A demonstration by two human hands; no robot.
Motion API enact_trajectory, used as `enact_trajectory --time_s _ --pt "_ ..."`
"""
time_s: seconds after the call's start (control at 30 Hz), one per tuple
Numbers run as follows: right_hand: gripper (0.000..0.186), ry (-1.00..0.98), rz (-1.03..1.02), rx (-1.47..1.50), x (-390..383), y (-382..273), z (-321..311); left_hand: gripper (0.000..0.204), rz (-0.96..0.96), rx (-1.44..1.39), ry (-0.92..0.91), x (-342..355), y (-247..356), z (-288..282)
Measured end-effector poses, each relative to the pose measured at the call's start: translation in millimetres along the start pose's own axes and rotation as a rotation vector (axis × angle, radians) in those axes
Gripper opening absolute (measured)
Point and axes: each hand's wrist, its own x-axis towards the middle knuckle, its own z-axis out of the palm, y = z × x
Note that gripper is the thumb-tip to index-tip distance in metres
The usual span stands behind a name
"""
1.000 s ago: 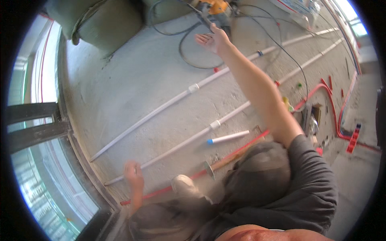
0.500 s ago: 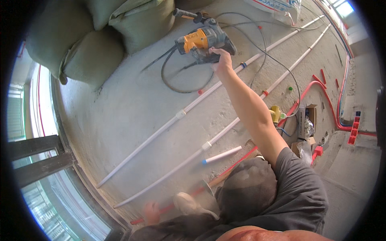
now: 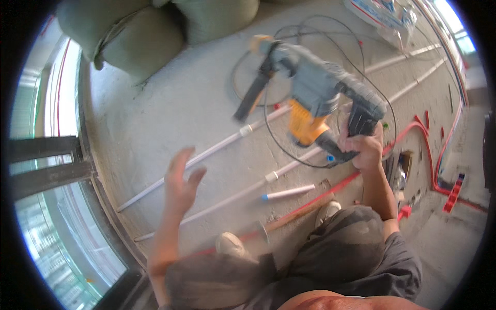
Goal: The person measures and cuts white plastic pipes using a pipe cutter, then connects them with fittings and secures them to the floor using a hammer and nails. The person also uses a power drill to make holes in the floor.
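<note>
A grey and orange rotary hammer drill (image 3: 315, 90) hangs raised over the floor, slightly smeared by motion. My right hand (image 3: 364, 144) is closed around its black rear handle. The drill's side handle (image 3: 251, 95) points down toward the left, with nothing gripping it. My left hand (image 3: 181, 181) is raised to the left of the drill, empty, its thumb and fingers apart. Below the drill run two long white pipes (image 3: 206, 153), joined by white couplings. A short white pipe piece (image 3: 289, 192) with a blue end lies in front of my shoes.
Full olive sacks (image 3: 144, 46) stand at the far left. The black power cable (image 3: 330, 39) loops over the concrete floor. Red conduit (image 3: 426, 142) and a red box strip (image 3: 453, 194) are at the right. A dark-framed window (image 3: 46, 170) borders the left. A plastic bag (image 3: 385, 18) lies at the far right.
My right hand has lifted the drill off the floor and swung it nearer and to the right, turning it. My left hand has risen from low beside my shoe, fingers spread.
</note>
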Motion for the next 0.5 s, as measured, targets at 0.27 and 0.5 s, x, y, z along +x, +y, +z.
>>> enact_trajectory --time_s 0.27,0.5 --pt "0.036 -0.438 0.220 0.400 -52.9 71.0 12.4 0.058 -0.132 -1.833 -0.724 53.8 17.0 32.8" --pt "0.049 -0.265 0.240 -0.457 -35.0 134.0 10.6 0.056 -0.171 -0.806 -0.158 38.9 129.5 -10.8"
